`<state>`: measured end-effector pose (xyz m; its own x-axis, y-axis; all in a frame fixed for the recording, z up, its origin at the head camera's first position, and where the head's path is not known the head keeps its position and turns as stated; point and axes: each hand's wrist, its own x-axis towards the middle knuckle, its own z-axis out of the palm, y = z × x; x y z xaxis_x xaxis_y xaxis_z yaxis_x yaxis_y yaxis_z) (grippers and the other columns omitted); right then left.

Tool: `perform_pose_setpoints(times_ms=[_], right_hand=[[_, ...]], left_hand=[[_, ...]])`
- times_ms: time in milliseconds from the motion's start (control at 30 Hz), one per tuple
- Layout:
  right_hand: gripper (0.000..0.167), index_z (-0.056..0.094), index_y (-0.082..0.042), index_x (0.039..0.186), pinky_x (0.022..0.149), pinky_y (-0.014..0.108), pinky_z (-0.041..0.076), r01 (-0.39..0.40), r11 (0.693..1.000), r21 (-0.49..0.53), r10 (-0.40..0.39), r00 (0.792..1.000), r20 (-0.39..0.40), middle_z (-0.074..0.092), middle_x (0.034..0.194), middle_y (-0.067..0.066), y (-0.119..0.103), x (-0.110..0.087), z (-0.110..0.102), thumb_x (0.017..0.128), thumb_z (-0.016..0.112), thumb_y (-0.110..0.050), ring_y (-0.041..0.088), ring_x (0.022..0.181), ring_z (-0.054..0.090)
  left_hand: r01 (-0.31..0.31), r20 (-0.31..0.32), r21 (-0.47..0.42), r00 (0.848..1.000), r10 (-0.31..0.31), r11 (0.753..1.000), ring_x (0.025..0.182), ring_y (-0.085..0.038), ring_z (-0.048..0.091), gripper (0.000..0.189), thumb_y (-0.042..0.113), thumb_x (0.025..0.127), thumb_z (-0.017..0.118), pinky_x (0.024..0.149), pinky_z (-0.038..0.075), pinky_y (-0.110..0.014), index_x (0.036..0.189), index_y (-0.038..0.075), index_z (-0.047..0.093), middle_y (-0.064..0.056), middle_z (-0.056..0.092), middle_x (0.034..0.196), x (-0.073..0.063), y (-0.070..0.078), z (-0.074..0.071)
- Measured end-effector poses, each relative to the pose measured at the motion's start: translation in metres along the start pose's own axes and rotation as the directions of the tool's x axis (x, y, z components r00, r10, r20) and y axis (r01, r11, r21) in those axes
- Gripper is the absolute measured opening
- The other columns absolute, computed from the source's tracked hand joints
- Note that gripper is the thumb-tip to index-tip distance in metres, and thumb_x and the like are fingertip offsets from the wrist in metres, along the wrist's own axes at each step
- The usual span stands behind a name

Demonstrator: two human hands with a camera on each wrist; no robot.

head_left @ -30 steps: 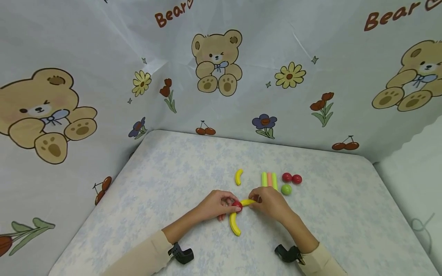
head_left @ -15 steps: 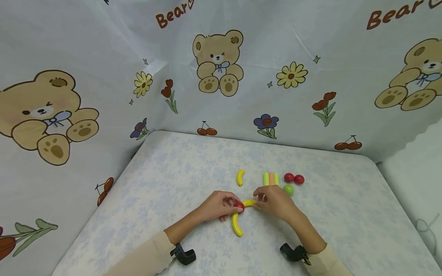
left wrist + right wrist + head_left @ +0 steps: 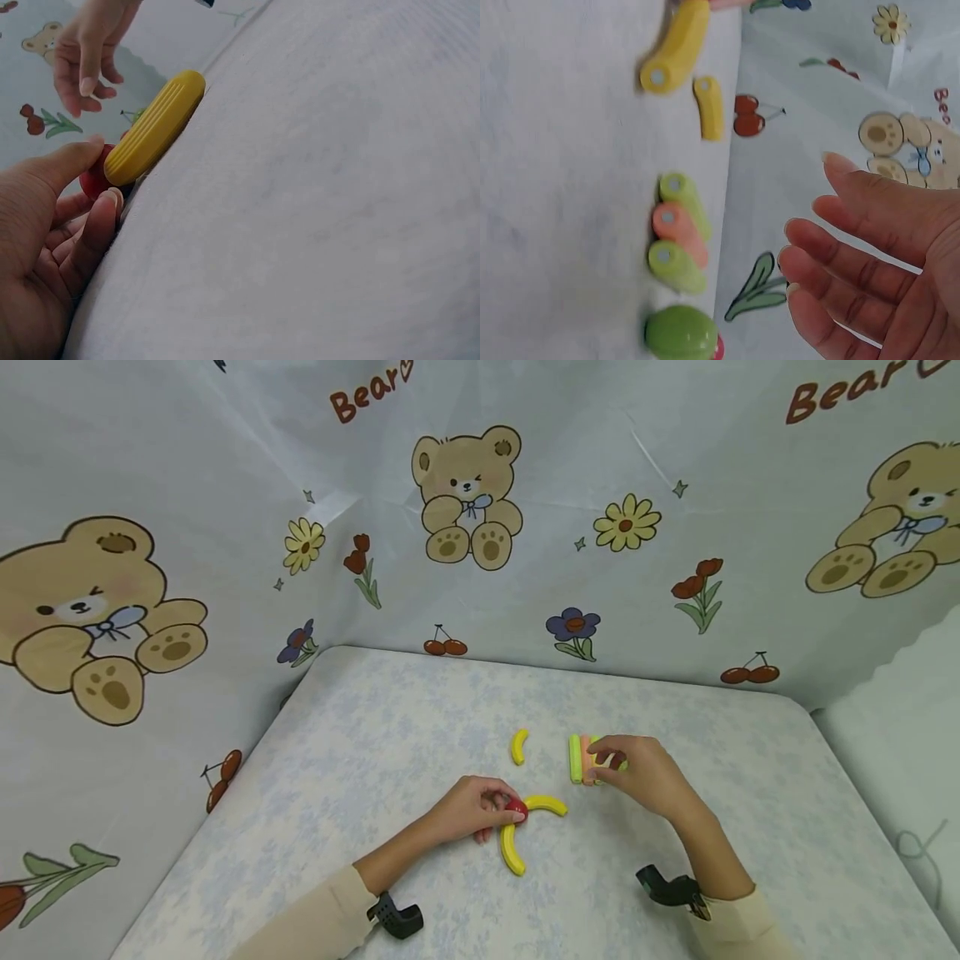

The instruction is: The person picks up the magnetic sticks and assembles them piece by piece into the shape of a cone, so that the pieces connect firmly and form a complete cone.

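My left hand [image 3: 469,810] pinches a red ball [image 3: 517,811] on the table between thumb and fingers. Two curved yellow bars meet this ball: a lower bar [image 3: 512,852] points toward me, and an upper bar [image 3: 546,804] reaches right. In the left wrist view the ribbed yellow bar [image 3: 156,129] runs out from the fingertips. My right hand [image 3: 647,774] hovers over the straight bars, fingers loosely bent with nothing between them. Below it lie a light green bar [image 3: 575,760], an orange bar [image 3: 681,232] and another green bar [image 3: 676,267], side by side.
A smaller curved yellow bar [image 3: 519,747] lies farther back. A green ball [image 3: 681,334] sits beside the straight bars, with a bit of a red ball [image 3: 719,348] behind it; the right hand hides them in the head view. A bear-print cloth [image 3: 465,602] rises behind the table.
My right hand has let go of the upper yellow bar and moved right and back, over the straight bars. The left hand stays on the red ball.
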<state>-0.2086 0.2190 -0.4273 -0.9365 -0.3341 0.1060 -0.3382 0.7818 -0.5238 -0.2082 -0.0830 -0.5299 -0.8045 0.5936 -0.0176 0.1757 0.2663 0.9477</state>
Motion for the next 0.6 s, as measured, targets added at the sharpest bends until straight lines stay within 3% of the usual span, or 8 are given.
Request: perform_pose_setpoints(times_ms=[133,367,600], right_hand=[[0.028,0.075,-0.003,0.111,0.064,0.031,0.051,-0.033,0.999,-0.018,0.032,0.999,-0.025,0.072,0.091,0.002,0.016,0.0,-0.008,0.085,0.083,-0.011,0.017,0.08,0.061],[0.029,0.075,-0.003,0.109,0.073,0.037,0.054,-0.147,0.988,-0.038,0.148,0.988,0.032,0.071,0.091,0.002,0.04,0.0,-0.007,0.085,0.084,-0.017,0.021,0.085,0.061],[0.026,0.076,-0.006,0.103,0.066,0.034,0.051,-0.189,0.981,-0.05,0.193,0.979,0.073,0.069,0.09,0.003,0.055,0.002,-0.001,0.083,0.085,-0.019,0.023,0.084,0.059]], left_hand=[[0.002,0.0,-0.01,1.0,-0.002,1.0,0.043,-0.017,0.055,0.019,0.038,0.088,0.081,0.041,0.051,-0.032,0.102,0.026,0.076,0.0,0.066,0.078,0.0,0.0,0.0],[0.008,-0.003,-0.016,1.0,-0.008,1.0,0.042,-0.017,0.055,0.018,0.034,0.088,0.081,0.04,0.05,-0.031,0.103,0.025,0.076,0.0,0.066,0.077,-0.002,0.001,0.0],[0.012,-0.007,-0.013,1.0,-0.012,1.0,0.042,-0.018,0.055,0.018,0.035,0.089,0.081,0.039,0.05,-0.03,0.102,0.025,0.076,0.0,0.068,0.078,-0.003,0.003,-0.002]])
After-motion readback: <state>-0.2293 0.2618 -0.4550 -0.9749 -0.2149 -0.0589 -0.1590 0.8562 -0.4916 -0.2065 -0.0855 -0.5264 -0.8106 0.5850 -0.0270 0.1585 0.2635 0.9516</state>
